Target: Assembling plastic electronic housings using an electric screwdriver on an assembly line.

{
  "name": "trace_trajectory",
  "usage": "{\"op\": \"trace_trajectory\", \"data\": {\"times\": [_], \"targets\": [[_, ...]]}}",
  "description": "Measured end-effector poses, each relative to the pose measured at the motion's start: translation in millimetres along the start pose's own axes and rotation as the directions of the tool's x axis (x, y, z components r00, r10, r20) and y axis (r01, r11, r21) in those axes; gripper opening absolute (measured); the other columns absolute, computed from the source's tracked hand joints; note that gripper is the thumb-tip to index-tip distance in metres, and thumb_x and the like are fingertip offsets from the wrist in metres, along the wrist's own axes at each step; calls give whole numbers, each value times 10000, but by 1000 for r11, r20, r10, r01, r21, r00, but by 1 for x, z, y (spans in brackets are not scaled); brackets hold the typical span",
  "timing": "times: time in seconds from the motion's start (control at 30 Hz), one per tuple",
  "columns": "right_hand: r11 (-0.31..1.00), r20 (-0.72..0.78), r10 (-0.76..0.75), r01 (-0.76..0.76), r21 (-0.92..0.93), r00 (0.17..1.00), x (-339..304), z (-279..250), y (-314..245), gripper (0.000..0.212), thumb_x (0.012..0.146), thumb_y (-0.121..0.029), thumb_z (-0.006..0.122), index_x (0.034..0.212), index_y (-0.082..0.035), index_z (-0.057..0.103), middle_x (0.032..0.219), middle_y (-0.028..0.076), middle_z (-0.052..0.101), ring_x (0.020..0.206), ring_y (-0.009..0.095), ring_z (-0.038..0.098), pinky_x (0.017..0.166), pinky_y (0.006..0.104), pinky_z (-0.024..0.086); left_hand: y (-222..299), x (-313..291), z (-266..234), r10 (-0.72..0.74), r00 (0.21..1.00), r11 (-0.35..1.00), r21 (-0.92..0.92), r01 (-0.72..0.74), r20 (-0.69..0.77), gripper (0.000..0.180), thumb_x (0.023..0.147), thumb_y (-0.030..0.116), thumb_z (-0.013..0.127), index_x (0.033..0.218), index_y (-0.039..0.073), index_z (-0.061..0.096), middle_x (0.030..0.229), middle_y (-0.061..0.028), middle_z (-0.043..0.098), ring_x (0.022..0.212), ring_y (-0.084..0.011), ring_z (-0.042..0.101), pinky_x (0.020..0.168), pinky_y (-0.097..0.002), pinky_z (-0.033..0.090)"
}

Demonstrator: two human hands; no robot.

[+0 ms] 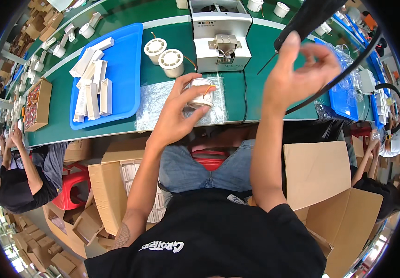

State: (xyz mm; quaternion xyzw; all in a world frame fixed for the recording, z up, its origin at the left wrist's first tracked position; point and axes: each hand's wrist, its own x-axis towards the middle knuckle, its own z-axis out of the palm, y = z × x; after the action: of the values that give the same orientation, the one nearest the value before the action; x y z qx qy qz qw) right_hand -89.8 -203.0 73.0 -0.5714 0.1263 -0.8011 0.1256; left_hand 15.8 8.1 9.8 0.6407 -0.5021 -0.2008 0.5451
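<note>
My left hand [174, 109] is closed around a white round plastic housing [201, 99] with a short orange-yellow wire on it. It holds the housing just over a clear plastic sheet [156, 104] near the table's front edge. Raised to the right, my right hand [297, 76] is partly blurred, its fingers apart. The thumb overlaps a black electric screwdriver [309, 21] in the picture; whether they touch I cannot tell. The screwdriver's thin bit slants down to the left. Two more white housings [171, 63] with slotted tops stand beyond my left hand.
A grey-and-white bench machine [220, 32] stands at the table's back. Left is a blue tray [132, 55] of white rectangular parts; right, another blue tray [343, 104] with clear plastic pieces. A black cable [336, 83] loops past my right arm. Cardboard boxes [318, 171] flank my legs. People work at both sides.
</note>
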Motion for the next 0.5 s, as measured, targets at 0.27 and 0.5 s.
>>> {"op": "trace_trajectory", "data": {"times": [0.27, 0.5], "targets": [[967, 71, 255, -254, -30, 964, 50, 2, 21, 518, 949, -225, 824, 1296, 88, 600, 1118, 147, 680, 1004, 203, 655, 907, 330, 542, -13, -4, -4, 48, 999, 999, 19, -47, -20, 350, 870, 25, 831, 1201, 138, 815, 1435, -138, 546, 1342, -285, 584, 1045, -397, 544], [940, 216, 318, -336, 51, 923, 8, 17, -4, 139, 982, -14, 725, 1109, 17, 682, 1046, 69, 683, 851, 116, 625, 727, 275, 532, -8, -22, -7, 31, 996, 999, 32, -29, -88, 343, 855, 47, 859, 1190, 108, 813, 1476, -133, 537, 1339, -326, 595, 1136, -424, 486]]}}
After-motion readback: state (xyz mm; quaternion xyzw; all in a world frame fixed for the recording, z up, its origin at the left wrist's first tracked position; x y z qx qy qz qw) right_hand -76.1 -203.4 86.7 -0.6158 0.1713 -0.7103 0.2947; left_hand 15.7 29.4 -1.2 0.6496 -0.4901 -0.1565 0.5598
